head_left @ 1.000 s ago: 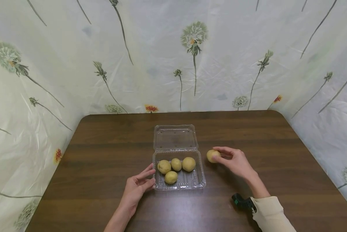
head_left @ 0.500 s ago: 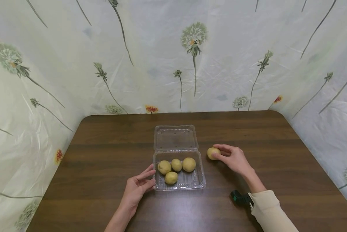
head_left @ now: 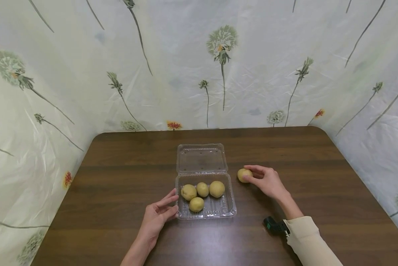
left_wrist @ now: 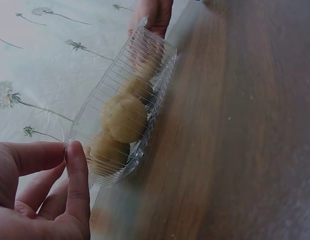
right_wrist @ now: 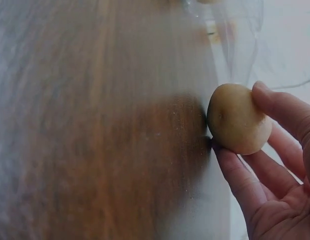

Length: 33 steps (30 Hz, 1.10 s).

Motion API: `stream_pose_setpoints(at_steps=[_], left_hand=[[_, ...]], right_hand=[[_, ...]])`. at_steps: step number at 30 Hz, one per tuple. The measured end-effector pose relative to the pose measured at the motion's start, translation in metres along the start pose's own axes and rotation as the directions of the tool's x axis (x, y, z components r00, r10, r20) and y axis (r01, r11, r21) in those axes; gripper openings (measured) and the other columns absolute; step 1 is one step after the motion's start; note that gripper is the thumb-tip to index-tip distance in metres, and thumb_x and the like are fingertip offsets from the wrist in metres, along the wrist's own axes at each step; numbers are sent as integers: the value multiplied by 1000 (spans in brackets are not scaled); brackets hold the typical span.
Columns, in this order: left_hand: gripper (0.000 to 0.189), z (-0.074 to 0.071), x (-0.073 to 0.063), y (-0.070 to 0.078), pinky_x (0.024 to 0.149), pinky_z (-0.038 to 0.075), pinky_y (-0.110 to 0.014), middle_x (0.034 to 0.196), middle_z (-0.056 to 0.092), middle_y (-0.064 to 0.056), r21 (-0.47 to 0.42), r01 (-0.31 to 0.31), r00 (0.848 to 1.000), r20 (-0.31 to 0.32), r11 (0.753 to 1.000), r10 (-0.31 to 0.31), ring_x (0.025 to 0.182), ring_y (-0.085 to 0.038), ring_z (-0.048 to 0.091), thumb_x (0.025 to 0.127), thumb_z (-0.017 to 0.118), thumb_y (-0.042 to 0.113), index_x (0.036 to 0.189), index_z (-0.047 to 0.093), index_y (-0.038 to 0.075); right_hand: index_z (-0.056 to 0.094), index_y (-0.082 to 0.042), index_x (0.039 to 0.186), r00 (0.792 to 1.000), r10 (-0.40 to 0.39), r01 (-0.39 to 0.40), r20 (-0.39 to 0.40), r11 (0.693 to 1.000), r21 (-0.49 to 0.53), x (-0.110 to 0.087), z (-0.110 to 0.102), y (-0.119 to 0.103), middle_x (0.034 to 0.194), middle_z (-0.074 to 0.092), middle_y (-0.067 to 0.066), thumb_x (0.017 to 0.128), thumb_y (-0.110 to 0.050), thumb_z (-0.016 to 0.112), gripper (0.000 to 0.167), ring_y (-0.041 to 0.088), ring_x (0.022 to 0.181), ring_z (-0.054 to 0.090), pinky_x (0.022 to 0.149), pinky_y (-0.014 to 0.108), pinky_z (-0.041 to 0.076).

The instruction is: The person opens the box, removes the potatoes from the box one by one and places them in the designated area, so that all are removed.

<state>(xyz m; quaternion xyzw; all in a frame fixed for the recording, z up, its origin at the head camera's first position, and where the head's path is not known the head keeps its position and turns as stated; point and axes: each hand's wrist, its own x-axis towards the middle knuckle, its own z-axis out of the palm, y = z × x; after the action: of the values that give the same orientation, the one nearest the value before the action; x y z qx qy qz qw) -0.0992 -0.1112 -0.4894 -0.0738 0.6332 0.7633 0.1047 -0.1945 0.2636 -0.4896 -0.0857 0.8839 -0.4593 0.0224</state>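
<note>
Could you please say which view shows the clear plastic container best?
The head view, where the plastic container shows base and open lid. The left wrist view shows its ribbed side close up; the right wrist view, only a blurred part.

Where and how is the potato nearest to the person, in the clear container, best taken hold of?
This potato is probably best pinched across its rounded middle, on its left and right sides, coming from above: the lid is folded back, and the neighbouring potatoes sit close only behind it.
</note>
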Motion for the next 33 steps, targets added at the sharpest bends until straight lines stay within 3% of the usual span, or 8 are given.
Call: stream_pose_setpoints(at_steps=[10, 19, 33], left_hand=[[36, 0, 0, 1, 74, 57, -24, 141, 54, -1, -3, 5, 1000, -1, 1000, -5, 79, -11, 60, 87, 68, -6, 122, 64, -7], [36, 3, -2, 3, 75, 57, -25, 141, 53, -3, -5, -3, 1000, -8, 1000, 3, 78, -11, 61, 88, 68, -5, 123, 63, -7], [36, 2, -3, 4, 75, 57, -25, 141, 54, -3, -14, 1, 1000, -14, 1000, -2, 76, -11, 61, 88, 68, -5, 123, 63, -7]], right_hand=[[61, -4, 131, 999, 12, -13, -30, 999, -41, 3, 1, 0, 127, 63, 15, 88, -35, 74, 53, 30, 112, 62, 91, 46, 52], [66, -8, 126, 997, 32, -40, -68, 992, -121, 4, -2, 0, 119, 67, 15, 89, -43, 71, 52, 33, 111, 60, 91, 50, 49], [62, -6, 131, 997, 64, -69, -52, 992, -107, 2, -4, 1, 124, 64, 19, 91, -43, 68, 55, 36, 115, 57, 93, 52, 47]])
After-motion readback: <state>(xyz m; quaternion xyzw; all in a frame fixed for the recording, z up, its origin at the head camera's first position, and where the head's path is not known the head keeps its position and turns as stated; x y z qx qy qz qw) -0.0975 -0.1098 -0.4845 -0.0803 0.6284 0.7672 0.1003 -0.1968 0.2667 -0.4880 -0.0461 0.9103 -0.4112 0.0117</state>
